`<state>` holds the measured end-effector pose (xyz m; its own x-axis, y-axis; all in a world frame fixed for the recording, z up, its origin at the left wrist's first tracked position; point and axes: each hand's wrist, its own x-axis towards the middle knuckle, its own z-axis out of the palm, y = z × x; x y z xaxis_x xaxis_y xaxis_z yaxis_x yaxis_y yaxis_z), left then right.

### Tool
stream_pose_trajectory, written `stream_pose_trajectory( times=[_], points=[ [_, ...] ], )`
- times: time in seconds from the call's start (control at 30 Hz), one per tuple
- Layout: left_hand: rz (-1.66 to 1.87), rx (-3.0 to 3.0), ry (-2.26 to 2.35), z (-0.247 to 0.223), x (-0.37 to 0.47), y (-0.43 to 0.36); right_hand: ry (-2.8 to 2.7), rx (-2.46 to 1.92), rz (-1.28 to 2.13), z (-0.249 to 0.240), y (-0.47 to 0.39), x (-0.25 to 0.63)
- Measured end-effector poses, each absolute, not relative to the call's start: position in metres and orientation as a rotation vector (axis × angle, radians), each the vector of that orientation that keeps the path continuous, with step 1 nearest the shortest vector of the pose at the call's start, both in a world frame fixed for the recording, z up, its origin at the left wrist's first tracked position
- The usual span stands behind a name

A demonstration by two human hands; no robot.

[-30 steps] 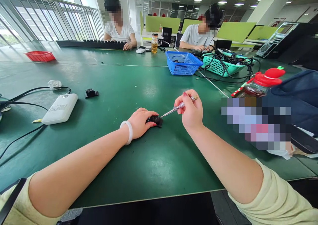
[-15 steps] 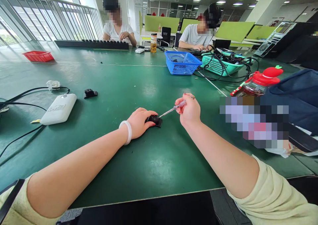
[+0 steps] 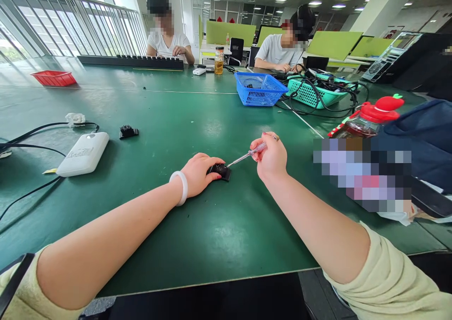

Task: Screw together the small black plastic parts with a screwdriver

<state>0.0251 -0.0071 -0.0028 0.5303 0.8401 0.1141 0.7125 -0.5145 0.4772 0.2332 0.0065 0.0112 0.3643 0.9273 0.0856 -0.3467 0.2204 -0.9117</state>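
On the green table (image 3: 219,235), a small black plastic part (image 3: 222,171) lies between the thumb and fingers of my left hand (image 3: 197,175), which grips it against the surface. My right hand (image 3: 271,156) is closed around the clear handle of a thin screwdriver (image 3: 245,156). The screwdriver slants down to the left, its tip at the right side of the black part; whether it touches is too small to tell. Another small black part (image 3: 128,132) rests apart, to the left and farther back.
At left are a white power bank (image 3: 83,154) and black cables. A red tray (image 3: 54,78), a blue basket (image 3: 260,89) and a green basket (image 3: 315,94) of cables stand farther back. A red-lidded bottle (image 3: 369,117) and dark bag (image 3: 423,141) lie right. Two people sit opposite.
My right hand and the screwdriver have shifted very slightly to the right. My left hand keeps its hold on the black part.
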Motion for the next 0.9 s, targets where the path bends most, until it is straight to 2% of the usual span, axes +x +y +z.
stream_pose_trajectory(
  times=[0.3, 0.63, 0.9],
  points=[
    [0.452, 2.407, 1.292, -0.003, 0.025, -0.007, -0.799, -0.948, 0.994, 0.007, 0.009, 0.234],
    [0.455, 2.414, 1.287, -0.005, 0.025, -0.006, -1.127, -0.749, 0.846, 0.009, -0.006, 0.227],
    [0.470, 2.408, 1.314, -0.009, 0.025, -0.004, -0.738, -0.992, 1.143, 0.005, 0.010, 0.228]
  ],
)
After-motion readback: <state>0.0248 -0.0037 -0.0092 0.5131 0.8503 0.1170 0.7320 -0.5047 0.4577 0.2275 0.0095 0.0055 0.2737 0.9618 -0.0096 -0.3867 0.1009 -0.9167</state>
